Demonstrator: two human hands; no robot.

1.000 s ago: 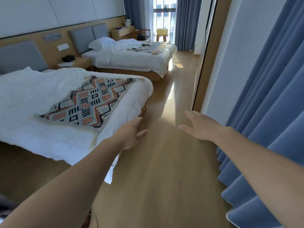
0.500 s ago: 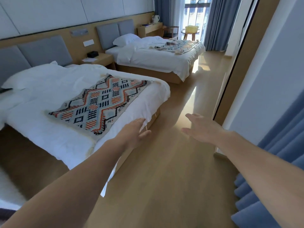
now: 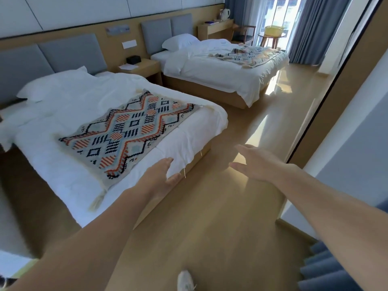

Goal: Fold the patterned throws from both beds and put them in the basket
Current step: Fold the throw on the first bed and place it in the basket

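A patterned throw (image 3: 128, 133) with orange, black and blue diamonds lies flat across the foot of the near bed (image 3: 63, 164). A second patterned throw (image 3: 249, 54) lies rumpled on the far bed (image 3: 210, 70). A yellow basket (image 3: 273, 30) stands on a small round table by the window. My left hand (image 3: 161, 177) is open, stretched out over the near bed's foot corner, just short of the throw's edge. My right hand (image 3: 258, 162) is open over the wooden floor, right of the bed. Neither hand holds anything.
A nightstand (image 3: 142, 67) with a black box and paper sits between the beds. A desk (image 3: 214, 28) with a kettle and a chair stand at the back. Blue curtains (image 3: 336, 276) hang at lower right. A wall edge (image 3: 327, 97) borders the aisle on the right.
The view has moved forward and turned left toward the near bed. Both open hands have advanced, my left hand now reaching over the bed's foot corner.
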